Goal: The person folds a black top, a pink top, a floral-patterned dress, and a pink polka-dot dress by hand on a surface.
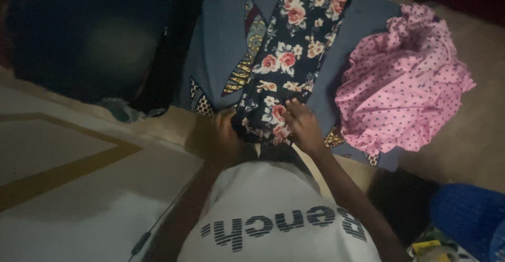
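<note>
A dark floral cloth [294,46] with pink and white roses lies lengthwise over a grey-blue garment [221,36] that has patterned wax-print patches. My left hand [226,128] is curled around the near left corner of the floral cloth, partly in shadow. On the near end of the same cloth, my right hand [302,125] lies flat with its fingers spread. My white shirt fills the bottom of the view.
A crumpled pink polka-dot cloth [405,83] lies to the right on the grey-blue garment's edge. A large dark bag [89,36] sits at the top left. A blue textured item [468,214] is at the bottom right. A thin cable [158,225] runs across the pale floor.
</note>
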